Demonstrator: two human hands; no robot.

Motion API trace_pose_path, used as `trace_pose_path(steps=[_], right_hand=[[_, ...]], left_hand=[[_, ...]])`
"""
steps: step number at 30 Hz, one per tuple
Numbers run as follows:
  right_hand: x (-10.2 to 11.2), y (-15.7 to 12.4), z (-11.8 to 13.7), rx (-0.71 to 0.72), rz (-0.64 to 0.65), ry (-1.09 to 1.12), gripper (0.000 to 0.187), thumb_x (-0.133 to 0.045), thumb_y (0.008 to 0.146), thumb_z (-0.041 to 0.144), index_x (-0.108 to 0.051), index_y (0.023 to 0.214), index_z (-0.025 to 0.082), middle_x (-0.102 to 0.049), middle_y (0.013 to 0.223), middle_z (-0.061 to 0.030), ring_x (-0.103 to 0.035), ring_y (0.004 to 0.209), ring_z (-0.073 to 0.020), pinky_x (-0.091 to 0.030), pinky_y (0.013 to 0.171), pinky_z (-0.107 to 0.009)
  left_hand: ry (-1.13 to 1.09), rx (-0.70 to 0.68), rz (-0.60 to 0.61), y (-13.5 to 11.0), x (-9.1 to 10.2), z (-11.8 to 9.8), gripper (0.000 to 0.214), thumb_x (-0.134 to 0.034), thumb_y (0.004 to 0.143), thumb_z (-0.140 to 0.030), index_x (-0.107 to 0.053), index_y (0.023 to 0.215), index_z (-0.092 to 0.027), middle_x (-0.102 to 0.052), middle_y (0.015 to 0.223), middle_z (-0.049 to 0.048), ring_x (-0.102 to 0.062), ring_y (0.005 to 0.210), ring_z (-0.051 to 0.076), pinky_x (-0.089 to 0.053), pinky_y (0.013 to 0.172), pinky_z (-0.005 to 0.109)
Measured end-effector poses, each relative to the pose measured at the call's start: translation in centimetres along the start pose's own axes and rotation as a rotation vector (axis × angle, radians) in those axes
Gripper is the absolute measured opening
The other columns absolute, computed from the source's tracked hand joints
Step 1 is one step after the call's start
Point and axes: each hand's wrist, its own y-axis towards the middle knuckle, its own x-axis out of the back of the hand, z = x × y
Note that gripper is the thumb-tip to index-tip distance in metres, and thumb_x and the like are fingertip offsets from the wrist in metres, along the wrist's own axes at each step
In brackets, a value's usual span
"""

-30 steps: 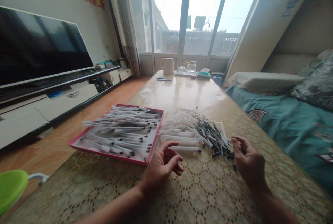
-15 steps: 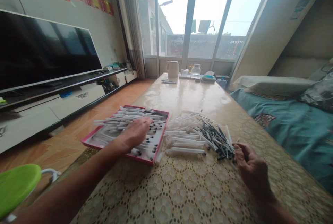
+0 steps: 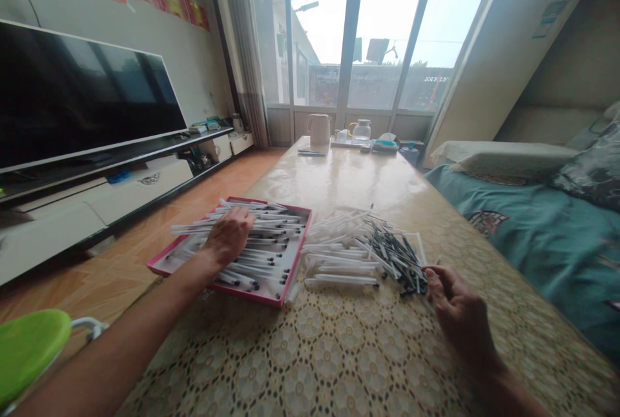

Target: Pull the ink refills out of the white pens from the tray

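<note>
A shallow pink tray [image 3: 274,301] sits on the table and holds several assembled white pens [image 3: 271,250]. My left hand [image 3: 227,235] lies flat on those pens, fingers spread toward the tray's far side. To the right of the tray lies a loose pile of clear pen barrels [image 3: 339,252] mixed with black refills [image 3: 396,255]. My right hand [image 3: 455,314] rests on the lace tablecloth [image 3: 339,352] at the pile's right edge, fingers curled at the nearest black refills; whether it pinches one is unclear.
At the table's far end stand a white kettle [image 3: 318,129], a glass teapot [image 3: 361,131] and a tray of small items. A television [image 3: 82,101] on a low stand is to the left, a teal sofa [image 3: 533,236] to the right, a green stool [image 3: 29,346] at bottom left.
My left hand left the spot near the barrels, reached over the pink tray and slid further left across the pens. My right hand lowered to the edge of the refill pile.
</note>
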Motion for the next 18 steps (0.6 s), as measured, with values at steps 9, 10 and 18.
trace_pose_path(steps=[9,10,18], right_hand=[[0.0,-0.5,1.3,0.159,0.135,0.070,0.029,-0.040,0.087,0.040,-0.060,0.089,0.018,-0.066,0.071,-0.0042,-0.062,0.058,-0.0174,-0.045,0.054,-0.024],[0.0,-0.5,1.4,0.178,0.164,0.082,0.029,-0.041,0.087,0.039,-0.060,0.089,0.018,-0.066,0.071,-0.0039,-0.061,0.058,-0.0172,-0.045,0.054,-0.024],[0.6,-0.8,2.7,0.378,0.515,0.060,0.038,-0.028,0.094,0.035,-0.051,0.068,0.020,-0.056,0.060,0.0000,-0.053,0.055,-0.0129,-0.038,0.054,-0.022]], left_hand=[[-0.324,0.019,-0.165,-2.1,3.5,-5.7,0.026,-0.038,0.087,-0.018,-0.060,0.099,-0.017,-0.058,0.085,0.0089,-0.055,0.084,0.023,-0.043,0.076,0.034],[-0.487,-0.015,-0.126,-2.7,3.6,-7.3,0.025,-0.039,0.087,-0.020,-0.060,0.100,-0.018,-0.059,0.087,0.0077,-0.056,0.080,0.021,-0.044,0.074,0.032],[-0.985,-0.238,0.232,-7.2,0.6,-17.9,0.012,-0.050,0.080,-0.018,-0.060,0.086,-0.017,-0.065,0.079,0.0061,-0.059,0.072,0.018,-0.042,0.065,0.027]])
